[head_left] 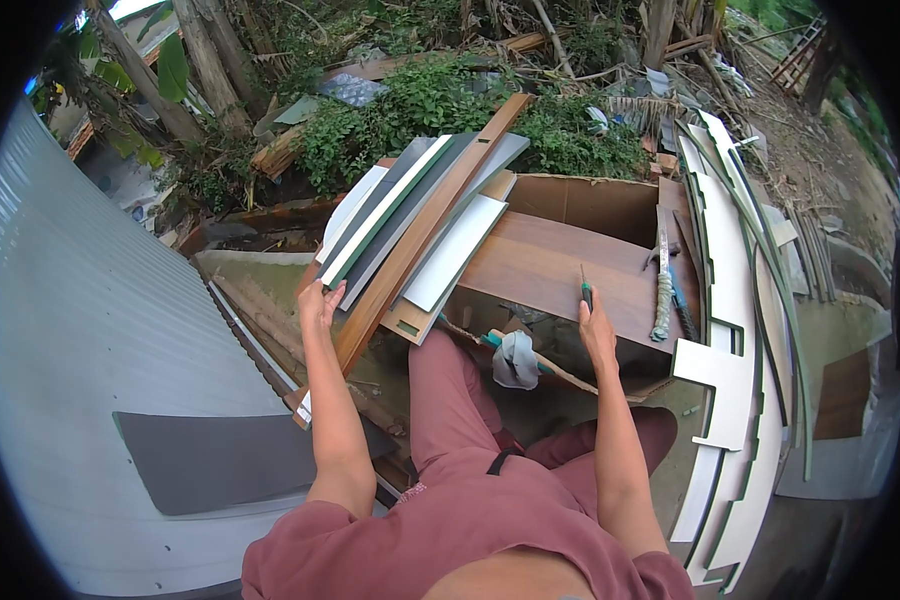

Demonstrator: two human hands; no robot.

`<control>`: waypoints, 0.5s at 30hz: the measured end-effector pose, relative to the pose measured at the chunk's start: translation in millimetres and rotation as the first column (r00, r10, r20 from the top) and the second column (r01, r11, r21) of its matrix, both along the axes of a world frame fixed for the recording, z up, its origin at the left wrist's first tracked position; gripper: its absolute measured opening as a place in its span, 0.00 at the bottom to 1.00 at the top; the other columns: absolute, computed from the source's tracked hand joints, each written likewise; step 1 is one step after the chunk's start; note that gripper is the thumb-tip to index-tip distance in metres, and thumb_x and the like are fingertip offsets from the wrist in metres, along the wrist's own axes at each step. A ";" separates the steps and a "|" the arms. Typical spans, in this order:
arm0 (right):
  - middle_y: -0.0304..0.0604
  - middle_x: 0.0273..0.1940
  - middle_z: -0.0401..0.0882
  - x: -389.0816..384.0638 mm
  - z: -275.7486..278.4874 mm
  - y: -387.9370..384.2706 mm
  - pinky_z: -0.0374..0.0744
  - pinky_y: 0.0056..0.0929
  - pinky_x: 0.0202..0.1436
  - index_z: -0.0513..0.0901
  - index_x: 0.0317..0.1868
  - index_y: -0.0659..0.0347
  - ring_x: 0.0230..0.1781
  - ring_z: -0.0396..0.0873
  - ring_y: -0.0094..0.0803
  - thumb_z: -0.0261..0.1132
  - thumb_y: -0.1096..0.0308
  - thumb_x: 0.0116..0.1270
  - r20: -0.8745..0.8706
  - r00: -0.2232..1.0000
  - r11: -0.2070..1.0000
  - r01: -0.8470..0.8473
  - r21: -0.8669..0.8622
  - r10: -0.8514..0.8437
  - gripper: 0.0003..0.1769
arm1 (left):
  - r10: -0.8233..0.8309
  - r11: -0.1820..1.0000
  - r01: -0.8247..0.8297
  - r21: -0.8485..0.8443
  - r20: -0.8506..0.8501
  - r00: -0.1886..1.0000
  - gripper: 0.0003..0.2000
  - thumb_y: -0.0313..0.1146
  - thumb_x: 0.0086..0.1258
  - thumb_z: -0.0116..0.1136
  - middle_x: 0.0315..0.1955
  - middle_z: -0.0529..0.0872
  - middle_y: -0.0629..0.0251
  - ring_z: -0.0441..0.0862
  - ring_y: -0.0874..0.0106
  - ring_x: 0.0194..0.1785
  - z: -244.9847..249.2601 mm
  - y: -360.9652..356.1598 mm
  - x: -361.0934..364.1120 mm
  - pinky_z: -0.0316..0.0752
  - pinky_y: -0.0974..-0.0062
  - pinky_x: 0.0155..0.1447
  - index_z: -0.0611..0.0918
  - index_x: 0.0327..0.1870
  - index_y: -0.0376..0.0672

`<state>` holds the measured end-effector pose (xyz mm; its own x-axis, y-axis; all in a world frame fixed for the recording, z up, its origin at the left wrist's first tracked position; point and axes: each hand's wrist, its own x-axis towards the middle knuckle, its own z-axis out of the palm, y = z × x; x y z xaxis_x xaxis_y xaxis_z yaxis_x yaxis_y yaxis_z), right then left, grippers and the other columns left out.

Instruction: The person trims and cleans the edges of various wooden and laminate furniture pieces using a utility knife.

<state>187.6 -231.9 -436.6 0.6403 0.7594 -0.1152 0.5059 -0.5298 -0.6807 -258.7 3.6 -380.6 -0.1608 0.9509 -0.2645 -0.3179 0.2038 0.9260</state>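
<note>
My left hand [320,302] is closed on the near end of a narrow white board with a green edge [390,205]. That board lies slanted on a stack with several grey boards [410,210] and a long brown wooden strip [440,225]. A shorter white board [457,255] rests on the stack's right side. In my right hand [597,335] is a screwdriver [586,291], its thin shaft pointing up and away from me. Behind its tip lies a wide brown wood panel [560,265], which bears a hammer [662,290] and a blue-and-black tool [683,305].
A cardboard box [590,205] stands under the panel, with a grey cloth [515,360] at its near edge. Long notched white boards [735,380] line the right side. Corrugated metal sheeting [100,320] on the left carries a dark grey panel [220,460]. Plants [390,130] grow behind.
</note>
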 end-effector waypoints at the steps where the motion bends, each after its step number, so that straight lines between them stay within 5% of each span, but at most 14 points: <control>1: 0.62 0.48 0.78 0.4 -2.1 -0.4 0.71 0.55 0.52 0.58 0.70 0.44 0.50 0.75 0.62 0.47 0.51 0.71 -0.007 1.000 1.000 0.007 -0.003 -0.007 0.28 | -0.035 0.999 0.034 -0.014 -0.099 0.994 0.15 0.32 0.74 0.42 0.47 0.78 0.52 0.82 0.58 0.41 -0.1 1.9 -5.8 0.81 0.61 0.45 0.70 0.55 0.31; 2: 0.62 0.48 0.78 0.8 -4.4 0.1 0.71 0.55 0.52 0.58 0.70 0.44 0.50 0.75 0.62 0.47 0.51 0.71 -0.001 1.000 1.000 0.005 0.015 -0.005 0.28 | -0.042 0.999 0.041 -0.015 -0.105 0.994 0.15 0.32 0.74 0.42 0.47 0.78 0.52 0.82 0.58 0.41 -1.1 3.9 -9.4 0.81 0.61 0.45 0.70 0.55 0.31; 4: 0.63 0.48 0.78 1.1 -6.0 -0.6 0.71 0.55 0.52 0.58 0.70 0.43 0.50 0.74 0.63 0.47 0.52 0.71 0.000 1.000 0.999 0.007 0.033 -0.007 0.28 | -0.082 0.996 0.052 -0.076 -0.454 0.888 0.12 0.34 0.70 0.47 0.34 0.81 0.59 0.82 0.69 0.32 13.5 -0.7 -9.8 0.79 0.75 0.31 0.77 0.45 0.34; 6: 0.63 0.48 0.78 0.8 -6.7 -1.1 0.71 0.55 0.52 0.57 0.70 0.43 0.50 0.75 0.63 0.47 0.52 0.71 0.000 1.000 0.998 0.005 0.061 -0.005 0.28 | -0.102 0.994 0.058 -0.094 -0.580 0.809 0.15 0.40 0.67 0.52 0.32 0.82 0.60 0.81 0.69 0.31 19.5 3.5 -11.8 0.77 0.72 0.32 0.80 0.42 0.34; 8: 0.63 0.48 0.78 0.2 -4.6 -1.9 0.71 0.55 0.52 0.58 0.70 0.43 0.50 0.75 0.63 0.47 0.52 0.71 -0.005 1.000 0.999 0.009 0.050 -0.009 0.28 | -0.206 0.969 0.213 -0.123 -0.877 0.433 0.21 0.46 0.66 0.53 0.37 0.84 0.54 0.83 0.61 0.35 9.2 17.4 -23.1 0.77 0.65 0.42 0.80 0.44 0.33; 9: 0.62 0.48 0.78 -0.1 -3.2 -2.0 0.71 0.55 0.52 0.58 0.70 0.43 0.50 0.75 0.62 0.47 0.52 0.71 -0.007 1.000 0.999 0.010 0.038 -0.009 0.28 | -0.207 0.969 0.213 -0.124 -0.878 0.431 0.21 0.46 0.66 0.53 0.37 0.84 0.54 0.83 0.61 0.35 6.0 20.3 -22.4 0.77 0.65 0.42 0.80 0.44 0.33; 11: 0.62 0.48 0.78 -0.7 -0.7 -2.4 0.71 0.54 0.52 0.58 0.69 0.44 0.50 0.75 0.62 0.47 0.52 0.71 -0.016 1.000 0.999 0.008 0.038 -0.007 0.28 | -0.090 0.968 0.244 -0.052 -0.985 0.147 0.25 0.50 0.65 0.55 0.41 0.84 0.48 0.82 0.54 0.43 -0.5 26.5 -22.1 0.74 0.62 0.51 0.80 0.47 0.33; 15: 0.62 0.48 0.78 -0.3 -4.7 -2.7 0.71 0.53 0.52 0.58 0.69 0.45 0.50 0.75 0.61 0.47 0.52 0.71 0.003 1.000 0.998 0.000 0.069 0.000 0.27 | -0.034 0.940 0.341 0.005 -0.993 0.110 0.24 0.50 0.63 0.57 0.43 0.83 0.45 0.80 0.51 0.49 6.0 25.3 -6.0 0.73 0.60 0.53 0.81 0.48 0.35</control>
